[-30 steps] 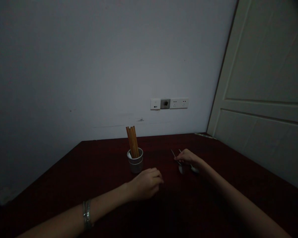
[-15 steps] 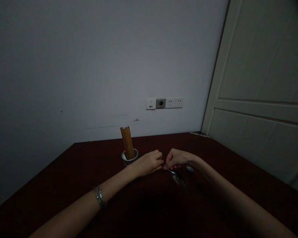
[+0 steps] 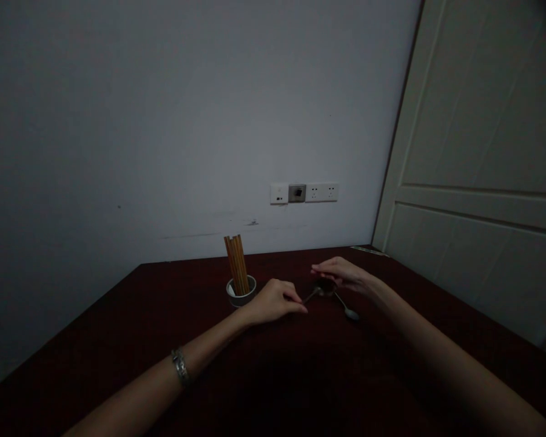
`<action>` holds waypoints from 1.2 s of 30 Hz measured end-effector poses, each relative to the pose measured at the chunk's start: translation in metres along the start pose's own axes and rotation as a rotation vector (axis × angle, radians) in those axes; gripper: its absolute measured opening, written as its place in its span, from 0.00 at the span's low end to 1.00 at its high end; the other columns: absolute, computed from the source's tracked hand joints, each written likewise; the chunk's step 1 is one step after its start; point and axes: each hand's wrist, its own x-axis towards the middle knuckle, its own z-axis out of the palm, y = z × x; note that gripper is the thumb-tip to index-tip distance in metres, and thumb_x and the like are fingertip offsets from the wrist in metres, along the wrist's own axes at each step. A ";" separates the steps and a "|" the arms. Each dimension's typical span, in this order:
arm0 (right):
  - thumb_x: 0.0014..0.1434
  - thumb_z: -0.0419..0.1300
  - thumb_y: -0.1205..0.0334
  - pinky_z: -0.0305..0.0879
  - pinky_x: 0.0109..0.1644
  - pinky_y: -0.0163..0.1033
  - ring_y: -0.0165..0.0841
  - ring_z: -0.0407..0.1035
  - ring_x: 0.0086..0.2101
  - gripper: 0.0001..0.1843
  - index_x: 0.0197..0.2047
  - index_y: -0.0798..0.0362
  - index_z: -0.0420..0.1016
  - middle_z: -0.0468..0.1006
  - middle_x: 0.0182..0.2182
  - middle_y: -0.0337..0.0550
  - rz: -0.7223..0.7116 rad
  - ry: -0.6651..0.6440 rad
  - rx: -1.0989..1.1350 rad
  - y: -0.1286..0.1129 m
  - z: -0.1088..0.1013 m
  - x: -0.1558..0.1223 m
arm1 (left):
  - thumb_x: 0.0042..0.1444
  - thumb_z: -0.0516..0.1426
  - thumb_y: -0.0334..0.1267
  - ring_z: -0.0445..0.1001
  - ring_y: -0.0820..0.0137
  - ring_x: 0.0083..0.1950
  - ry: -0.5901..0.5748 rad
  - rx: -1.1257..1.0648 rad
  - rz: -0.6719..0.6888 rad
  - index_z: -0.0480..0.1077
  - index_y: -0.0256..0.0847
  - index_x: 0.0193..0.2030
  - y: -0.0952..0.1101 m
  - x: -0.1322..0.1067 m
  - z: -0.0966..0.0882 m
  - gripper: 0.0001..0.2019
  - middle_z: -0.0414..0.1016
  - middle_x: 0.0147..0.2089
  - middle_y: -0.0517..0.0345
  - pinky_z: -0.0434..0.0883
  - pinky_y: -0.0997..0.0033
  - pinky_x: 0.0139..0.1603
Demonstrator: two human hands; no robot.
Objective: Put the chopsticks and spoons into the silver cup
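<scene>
My left hand (image 3: pixel 276 300) is closed, with thumb and fingers pinched on the thin handle of a metal spoon (image 3: pixel 310 295). This spoon points to the right, and its dark, rounded end lies under my right hand (image 3: pixel 342 271). The fingers of my right hand stretch out to the left above that end; whether they touch it is unclear. Just below my right hand, a second metal spoon (image 3: pixel 351 314) rests on the table, its bowl towards me. Left of my left hand stands a round, short container (image 3: pixel 241 300) holding several wooden chopsticks (image 3: pixel 237 264).
The dark red table (image 3: pixel 182 303) meets a pale wall (image 3: pixel 186 121) at the back. A row of sockets (image 3: pixel 321 192) is mounted low on the wall. A light panelled door (image 3: pixel 477 145) borders the table on the right.
My right hand has let go of the spoon's handle and moved up and away to the right. The spoon in my left hand now points further up. The second spoon shows more fully.
</scene>
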 end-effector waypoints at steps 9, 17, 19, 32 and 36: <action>0.45 0.62 0.49 0.44 0.17 0.27 0.21 0.56 0.18 0.21 0.35 0.60 0.76 0.67 0.20 0.38 -0.196 0.068 0.027 -0.003 0.027 -0.015 | 0.40 0.61 0.47 0.65 0.74 0.27 0.310 -0.416 -0.312 0.74 0.34 0.24 0.000 0.002 0.001 0.15 0.70 0.24 0.59 0.59 0.74 0.30; 0.47 0.60 0.49 0.48 0.16 0.30 0.22 0.54 0.15 0.21 0.38 0.57 0.77 0.63 0.16 0.34 -0.287 0.035 -0.061 -0.018 0.057 -0.019 | 0.39 0.62 0.45 0.63 0.75 0.26 0.439 -0.561 -0.375 0.74 0.34 0.24 -0.009 -0.004 0.007 0.14 0.70 0.23 0.59 0.58 0.74 0.30; 0.47 0.61 0.49 0.49 0.16 0.30 0.22 0.54 0.15 0.21 0.37 0.58 0.77 0.63 0.16 0.34 -0.284 0.064 -0.090 -0.021 0.060 -0.018 | 0.38 0.62 0.45 0.63 0.75 0.26 0.443 -0.561 -0.377 0.74 0.34 0.24 -0.010 -0.005 0.006 0.13 0.71 0.23 0.58 0.59 0.74 0.30; 0.45 0.61 0.49 0.47 0.16 0.30 0.22 0.52 0.14 0.18 0.29 0.57 0.77 0.66 0.14 0.36 -0.296 0.124 -0.196 -0.015 0.073 -0.008 | 0.39 0.62 0.43 0.68 0.71 0.29 0.437 -0.487 -0.367 0.75 0.34 0.25 -0.014 -0.015 0.015 0.12 0.74 0.26 0.56 0.63 0.72 0.32; 0.44 0.61 0.50 0.47 0.17 0.30 0.22 0.53 0.15 0.17 0.27 0.57 0.77 0.69 0.14 0.37 -0.307 0.100 -0.229 -0.022 0.082 -0.007 | 0.42 0.61 0.43 0.67 0.72 0.29 0.445 -0.346 -0.359 0.75 0.35 0.25 -0.011 -0.026 0.008 0.11 0.72 0.26 0.57 0.62 0.73 0.31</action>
